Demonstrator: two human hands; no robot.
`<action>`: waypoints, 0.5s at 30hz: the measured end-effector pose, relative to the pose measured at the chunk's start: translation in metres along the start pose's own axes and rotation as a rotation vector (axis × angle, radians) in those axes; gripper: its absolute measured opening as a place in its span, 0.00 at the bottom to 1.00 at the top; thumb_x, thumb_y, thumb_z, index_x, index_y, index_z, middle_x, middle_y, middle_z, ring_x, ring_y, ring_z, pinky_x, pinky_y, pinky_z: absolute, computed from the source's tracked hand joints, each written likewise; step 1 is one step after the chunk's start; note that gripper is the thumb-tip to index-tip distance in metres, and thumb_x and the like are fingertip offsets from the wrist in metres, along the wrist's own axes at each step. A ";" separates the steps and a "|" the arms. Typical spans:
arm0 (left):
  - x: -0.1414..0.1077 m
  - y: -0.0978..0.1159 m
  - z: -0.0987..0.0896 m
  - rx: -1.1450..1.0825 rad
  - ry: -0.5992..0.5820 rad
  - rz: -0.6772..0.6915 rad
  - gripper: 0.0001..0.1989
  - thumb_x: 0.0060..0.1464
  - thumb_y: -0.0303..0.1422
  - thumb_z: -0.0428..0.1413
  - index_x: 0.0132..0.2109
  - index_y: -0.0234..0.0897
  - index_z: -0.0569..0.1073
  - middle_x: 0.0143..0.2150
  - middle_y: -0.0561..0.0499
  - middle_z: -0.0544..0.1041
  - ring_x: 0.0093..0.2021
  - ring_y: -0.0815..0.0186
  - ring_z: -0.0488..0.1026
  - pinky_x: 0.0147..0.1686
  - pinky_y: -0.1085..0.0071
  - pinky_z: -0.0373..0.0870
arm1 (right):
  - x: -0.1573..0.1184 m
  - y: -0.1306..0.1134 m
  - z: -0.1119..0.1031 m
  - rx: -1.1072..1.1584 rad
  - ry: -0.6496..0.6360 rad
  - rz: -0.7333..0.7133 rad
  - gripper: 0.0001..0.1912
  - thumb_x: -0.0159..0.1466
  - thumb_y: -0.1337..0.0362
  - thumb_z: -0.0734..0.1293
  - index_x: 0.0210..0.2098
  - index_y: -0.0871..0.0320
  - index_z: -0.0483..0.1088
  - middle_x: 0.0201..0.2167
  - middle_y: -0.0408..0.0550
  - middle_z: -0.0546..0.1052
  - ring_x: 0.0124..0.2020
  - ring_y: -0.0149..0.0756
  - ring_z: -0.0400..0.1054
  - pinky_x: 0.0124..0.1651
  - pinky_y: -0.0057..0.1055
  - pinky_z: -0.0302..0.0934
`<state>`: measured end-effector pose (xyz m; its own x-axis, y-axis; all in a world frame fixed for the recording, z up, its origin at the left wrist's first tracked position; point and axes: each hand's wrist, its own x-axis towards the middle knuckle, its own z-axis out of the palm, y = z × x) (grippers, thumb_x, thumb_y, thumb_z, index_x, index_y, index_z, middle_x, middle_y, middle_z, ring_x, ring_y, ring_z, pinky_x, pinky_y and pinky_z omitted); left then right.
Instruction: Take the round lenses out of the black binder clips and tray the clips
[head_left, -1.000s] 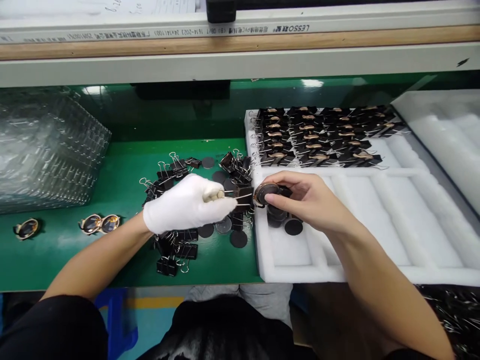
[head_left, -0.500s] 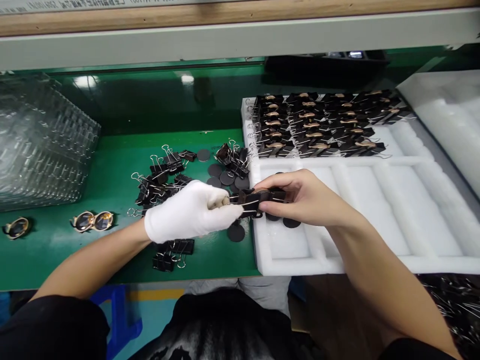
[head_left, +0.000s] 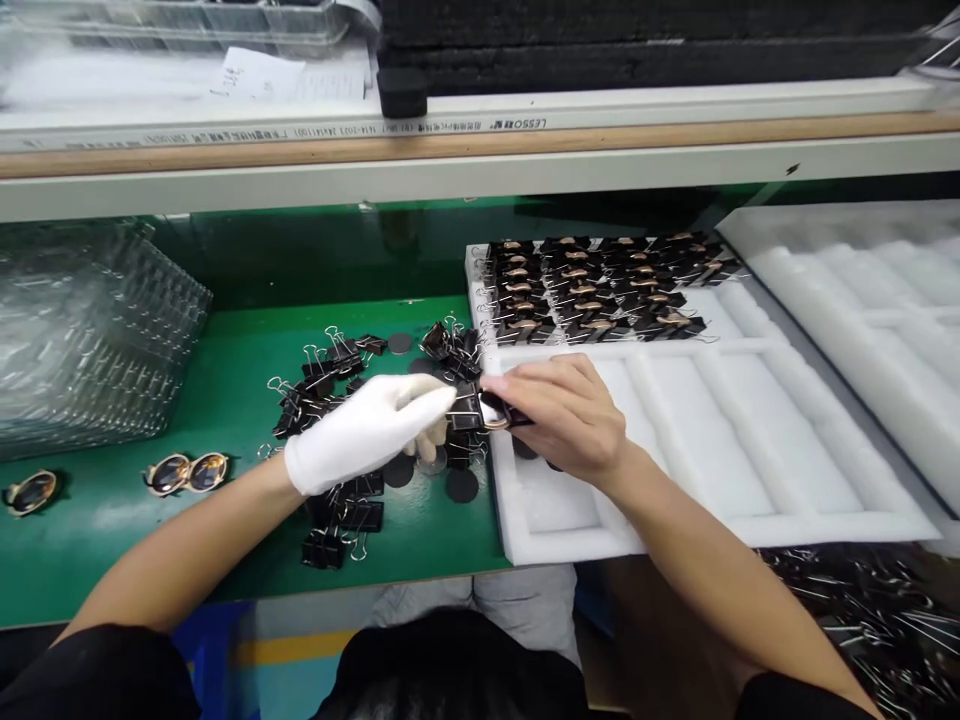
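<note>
My left hand [head_left: 364, 430], in a white glove, is closed on a black binder clip [head_left: 464, 408] above the front left corner of the white foam tray. That clip sits against a gold-rimmed sunglasses front [head_left: 495, 422]. My bare right hand [head_left: 570, 410] grips the other side of the sunglasses front, its fingers curled over and hiding much of it. Below and left of my hands lie loose binder clips [head_left: 307, 405] and black discs [head_left: 461, 486] on the green table. More gold-rimmed sunglasses fronts [head_left: 187, 474] rest farther left.
In the foam tray [head_left: 720, 525], rows of clamped sunglasses fronts [head_left: 592, 290] fill the back part. A stack of clear plastic trays [head_left: 90, 340] stands at the left. Another foam tray [head_left: 862, 300] leans at the right. A shelf edge [head_left: 480, 175] crosses above the table.
My right hand has rolled over, so its back now faces up, and the sunglasses front has turned with it. The view has tilted up, showing more of the shelf.
</note>
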<state>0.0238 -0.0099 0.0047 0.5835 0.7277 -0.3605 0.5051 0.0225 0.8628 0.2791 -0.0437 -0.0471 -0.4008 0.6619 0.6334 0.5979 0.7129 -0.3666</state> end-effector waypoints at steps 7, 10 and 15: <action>-0.009 0.006 0.000 0.373 0.234 0.170 0.23 0.69 0.49 0.48 0.56 0.39 0.76 0.40 0.51 0.83 0.39 0.63 0.80 0.38 0.70 0.73 | 0.015 -0.013 -0.012 0.557 -0.239 0.524 0.52 0.60 0.51 0.79 0.75 0.54 0.52 0.56 0.57 0.79 0.56 0.50 0.75 0.61 0.51 0.67; -0.012 0.005 0.003 0.484 0.207 0.216 0.24 0.68 0.50 0.49 0.59 0.41 0.76 0.49 0.50 0.84 0.43 0.62 0.81 0.42 0.69 0.74 | 0.017 -0.019 -0.010 0.657 -0.275 0.644 0.35 0.61 0.59 0.76 0.65 0.57 0.67 0.43 0.50 0.83 0.47 0.45 0.79 0.54 0.43 0.71; -0.021 0.004 -0.001 0.653 0.067 0.211 0.26 0.69 0.51 0.47 0.66 0.44 0.72 0.54 0.50 0.84 0.52 0.58 0.81 0.52 0.65 0.75 | 0.010 -0.003 -0.047 0.508 -0.324 0.526 0.13 0.62 0.63 0.74 0.47 0.56 0.79 0.43 0.48 0.84 0.45 0.42 0.79 0.52 0.40 0.70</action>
<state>0.0130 -0.0239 0.0164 0.6817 0.7123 -0.1674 0.6767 -0.5268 0.5143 0.3065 -0.0499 -0.0076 -0.3827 0.9194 0.0908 0.4060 0.2557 -0.8774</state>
